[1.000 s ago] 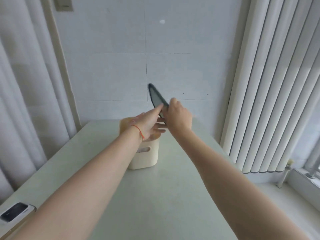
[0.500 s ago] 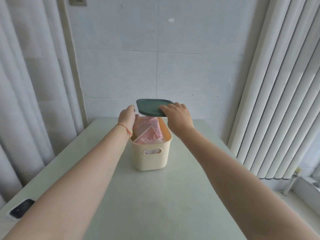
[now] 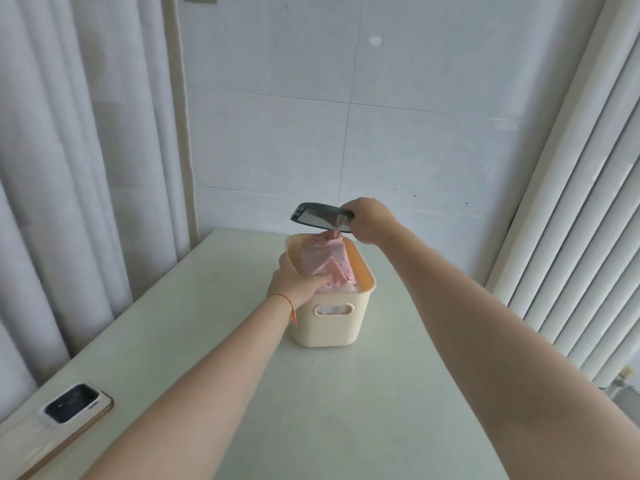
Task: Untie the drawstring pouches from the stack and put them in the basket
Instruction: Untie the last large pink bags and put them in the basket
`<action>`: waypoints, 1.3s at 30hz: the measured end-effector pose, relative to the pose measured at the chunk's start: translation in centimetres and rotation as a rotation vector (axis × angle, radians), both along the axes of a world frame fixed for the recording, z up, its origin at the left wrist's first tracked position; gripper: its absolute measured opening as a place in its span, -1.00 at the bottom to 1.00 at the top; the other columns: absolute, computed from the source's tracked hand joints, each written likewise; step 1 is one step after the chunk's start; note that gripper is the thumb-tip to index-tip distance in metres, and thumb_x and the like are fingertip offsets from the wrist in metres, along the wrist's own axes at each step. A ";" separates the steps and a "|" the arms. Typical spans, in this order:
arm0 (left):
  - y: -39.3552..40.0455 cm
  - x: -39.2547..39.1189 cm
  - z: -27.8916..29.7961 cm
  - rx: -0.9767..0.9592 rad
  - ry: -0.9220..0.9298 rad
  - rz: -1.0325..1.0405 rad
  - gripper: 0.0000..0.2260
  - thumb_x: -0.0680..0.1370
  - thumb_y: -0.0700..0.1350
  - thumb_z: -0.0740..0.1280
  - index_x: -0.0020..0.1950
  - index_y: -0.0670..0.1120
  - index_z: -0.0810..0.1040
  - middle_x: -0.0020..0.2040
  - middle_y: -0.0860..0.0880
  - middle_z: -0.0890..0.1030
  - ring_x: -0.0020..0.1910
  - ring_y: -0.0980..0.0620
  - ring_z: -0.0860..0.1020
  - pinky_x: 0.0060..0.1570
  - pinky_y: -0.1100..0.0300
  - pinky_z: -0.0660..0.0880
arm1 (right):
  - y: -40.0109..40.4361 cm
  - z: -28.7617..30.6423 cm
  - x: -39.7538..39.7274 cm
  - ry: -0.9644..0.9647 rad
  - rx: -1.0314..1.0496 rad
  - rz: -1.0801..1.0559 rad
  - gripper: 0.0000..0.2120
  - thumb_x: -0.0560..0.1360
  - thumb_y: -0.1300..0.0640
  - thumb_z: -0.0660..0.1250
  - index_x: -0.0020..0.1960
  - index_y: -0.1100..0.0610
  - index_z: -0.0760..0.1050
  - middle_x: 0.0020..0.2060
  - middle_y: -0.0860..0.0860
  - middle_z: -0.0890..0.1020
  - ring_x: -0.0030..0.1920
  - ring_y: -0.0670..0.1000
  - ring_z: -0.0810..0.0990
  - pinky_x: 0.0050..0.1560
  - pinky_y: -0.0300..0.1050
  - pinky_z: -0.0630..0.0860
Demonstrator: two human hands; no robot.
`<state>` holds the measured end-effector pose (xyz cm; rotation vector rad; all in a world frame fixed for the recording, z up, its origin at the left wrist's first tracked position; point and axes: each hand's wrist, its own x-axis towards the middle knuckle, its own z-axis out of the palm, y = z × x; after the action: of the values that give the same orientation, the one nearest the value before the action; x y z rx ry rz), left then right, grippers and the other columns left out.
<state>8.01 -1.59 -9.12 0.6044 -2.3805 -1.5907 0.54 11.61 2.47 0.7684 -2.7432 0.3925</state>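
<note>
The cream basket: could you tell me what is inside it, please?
Pink pouches fill the basket, standing above its rim. Whatever lies beneath them is hidden by its walls and the left hand.

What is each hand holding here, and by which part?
The right hand holds the dark lid by its right end, above the basket. The left hand grips the basket's near-left rim, thumb inside against the pink pouches.

Both bare arms reach forward, nearly straight. The left hand (image 3: 298,285) is lower and nearer, palm down, fingers curled inward (a thin red string circles its wrist). The right hand (image 3: 370,220) is raised farther ahead and to the left hand's right, fingers closed in a grip.
</note>
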 end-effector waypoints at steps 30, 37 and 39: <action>0.6 2.3 1.8 0.150 0.174 -0.014 -0.56 0.53 -0.21 0.23 0.41 -0.05 0.45 0.40 -0.01 0.46 0.34 -0.01 0.44 0.35 0.08 0.37 | 2.4 -2.3 5.4 -0.282 0.415 0.138 -0.54 0.43 -0.04 0.35 0.32 -0.03 0.47 0.17 -0.02 0.52 0.18 0.06 0.50 0.15 -0.01 0.47; 1.1 2.3 1.9 0.033 0.228 0.090 -0.62 0.49 -0.22 0.26 0.30 -0.07 0.53 0.25 -0.04 0.56 0.07 0.00 0.52 0.12 0.16 0.46 | 2.9 -3.6 5.0 -0.298 0.097 0.113 -0.78 0.47 0.02 0.29 0.08 -0.01 0.60 0.03 -0.11 0.60 0.10 -0.01 0.54 0.09 -0.10 0.49; 1.1 2.2 2.1 0.015 0.227 0.112 -0.63 0.47 -0.21 0.26 0.27 -0.06 0.53 0.24 -0.06 0.56 0.11 -0.03 0.53 0.12 0.12 0.47 | 2.8 -4.0 5.0 -0.219 0.036 0.074 -0.77 0.52 0.06 0.24 0.07 0.11 0.59 0.03 0.01 0.61 0.09 0.08 0.53 0.06 -0.08 0.48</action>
<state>10.24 -0.47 -7.00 0.5190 -2.1351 -1.5413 5.54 14.42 -1.57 0.8869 -2.9381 0.4700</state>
